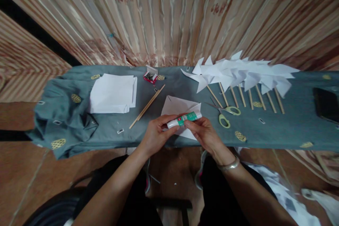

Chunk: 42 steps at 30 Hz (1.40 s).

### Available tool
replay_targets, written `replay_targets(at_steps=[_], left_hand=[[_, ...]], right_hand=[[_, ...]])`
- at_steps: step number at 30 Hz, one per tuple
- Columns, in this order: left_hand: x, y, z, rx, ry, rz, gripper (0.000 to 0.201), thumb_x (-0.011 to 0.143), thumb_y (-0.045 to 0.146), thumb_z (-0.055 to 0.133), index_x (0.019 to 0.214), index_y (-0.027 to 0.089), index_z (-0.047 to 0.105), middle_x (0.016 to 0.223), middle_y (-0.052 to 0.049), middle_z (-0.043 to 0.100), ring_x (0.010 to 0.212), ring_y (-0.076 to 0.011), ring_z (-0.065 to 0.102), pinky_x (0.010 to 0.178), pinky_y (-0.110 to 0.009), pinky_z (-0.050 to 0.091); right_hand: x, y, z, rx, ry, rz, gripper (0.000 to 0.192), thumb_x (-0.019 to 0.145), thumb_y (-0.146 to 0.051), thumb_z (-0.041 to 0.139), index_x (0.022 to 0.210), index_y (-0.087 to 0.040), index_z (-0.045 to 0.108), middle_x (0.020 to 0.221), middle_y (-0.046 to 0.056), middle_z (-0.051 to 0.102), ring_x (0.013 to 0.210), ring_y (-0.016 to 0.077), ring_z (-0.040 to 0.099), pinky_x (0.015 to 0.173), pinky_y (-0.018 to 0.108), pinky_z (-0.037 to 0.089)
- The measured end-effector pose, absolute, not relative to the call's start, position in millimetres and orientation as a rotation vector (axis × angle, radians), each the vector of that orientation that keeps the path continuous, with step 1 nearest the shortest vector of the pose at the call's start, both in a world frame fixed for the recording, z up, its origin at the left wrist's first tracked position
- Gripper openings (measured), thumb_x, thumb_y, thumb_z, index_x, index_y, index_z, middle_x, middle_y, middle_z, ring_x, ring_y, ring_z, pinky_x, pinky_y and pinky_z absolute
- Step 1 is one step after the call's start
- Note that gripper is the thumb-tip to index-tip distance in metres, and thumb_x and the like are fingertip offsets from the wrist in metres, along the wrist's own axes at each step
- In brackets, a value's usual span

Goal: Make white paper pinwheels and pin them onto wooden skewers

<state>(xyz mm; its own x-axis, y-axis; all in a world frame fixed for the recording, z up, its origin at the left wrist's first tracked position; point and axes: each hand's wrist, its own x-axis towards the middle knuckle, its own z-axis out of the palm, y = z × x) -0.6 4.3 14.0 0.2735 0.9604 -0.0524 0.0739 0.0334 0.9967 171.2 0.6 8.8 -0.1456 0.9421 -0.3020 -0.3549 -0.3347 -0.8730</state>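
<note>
A white and green glue stick (pixel 184 119) lies sideways between both hands above the table's front edge. My left hand (pixel 155 135) pinches its white cap end. My right hand (pixel 203 135) grips the green body. Under the hands lies a square of white paper (pixel 178 107) with diagonal cuts. A pair of wooden sticks (pixel 147 106) rests just left of it.
A stack of white paper squares (pixel 112 93) lies at the left on the grey-green cloth (pixel 66 120). A small red box (pixel 150 76) stands at the back. Green-handled scissors (pixel 225 114) and a row of finished paper pinwheels (pixel 242 74) are at the right; a dark phone (pixel 326 105) far right.
</note>
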Motion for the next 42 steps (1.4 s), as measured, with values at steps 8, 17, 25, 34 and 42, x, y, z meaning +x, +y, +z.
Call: replay_targets(at_steps=[8,17,25,34,42], left_hand=[[-9.2,14.2,1.9,1.405,1.251,0.94,0.035,0.082,0.03,0.064,0.112,0.015,0.07,0.106,-0.009,0.073,0.089,-0.0193,0.067,0.078,-0.031,0.055],[8.5,-1.3,-3.6,2.263,1.202,0.799,0.04,0.079,0.003,0.047,0.112,0.016,0.066,0.116,-0.012,0.062,0.104,-0.0233,0.058,0.091,-0.04,0.052],[10.3,-8.7,-11.2,2.576,1.245,0.56,0.039,0.089,0.006,0.042,0.122,0.014,0.06,0.124,-0.015,0.061,0.103,-0.0273,0.054,0.084,-0.042,0.048],[7.3,-8.0,-18.7,2.559,1.238,0.575,0.035,0.092,0.008,0.04,0.12,0.017,0.061,0.122,-0.012,0.061,0.104,-0.0246,0.053,0.089,-0.041,0.046],[8.2,-7.1,-20.2,2.582,1.206,0.561,0.034,0.097,0.016,0.04,0.124,0.014,0.06,0.128,-0.015,0.059,0.104,-0.027,0.05,0.087,-0.042,0.045]], right_hand=[[192.6,12.5,-1.2,-1.155,-0.64,1.558,0.03,0.067,-0.047,0.083,0.081,-0.022,0.073,0.084,0.001,0.077,0.071,0.0145,0.069,0.068,0.028,0.056],[199.7,16.1,-1.2,-1.34,-0.88,1.248,0.032,0.064,-0.049,0.082,0.074,-0.02,0.071,0.068,-0.001,0.071,0.061,0.0132,0.061,0.062,0.028,0.052],[197.5,13.5,-12.7,-1.474,-1.202,1.059,0.031,0.076,-0.048,0.073,0.089,-0.02,0.07,0.078,0.002,0.073,0.075,0.0189,0.068,0.074,0.033,0.053],[191.6,14.8,-11.1,-1.637,-1.419,0.831,0.028,0.08,-0.046,0.068,0.088,-0.019,0.07,0.078,0.004,0.072,0.074,0.0193,0.066,0.072,0.033,0.051],[181.5,16.7,0.9,-1.784,-1.629,0.544,0.032,0.082,-0.051,0.063,0.082,-0.019,0.067,0.067,0.003,0.069,0.06,0.0178,0.062,0.06,0.029,0.044]])
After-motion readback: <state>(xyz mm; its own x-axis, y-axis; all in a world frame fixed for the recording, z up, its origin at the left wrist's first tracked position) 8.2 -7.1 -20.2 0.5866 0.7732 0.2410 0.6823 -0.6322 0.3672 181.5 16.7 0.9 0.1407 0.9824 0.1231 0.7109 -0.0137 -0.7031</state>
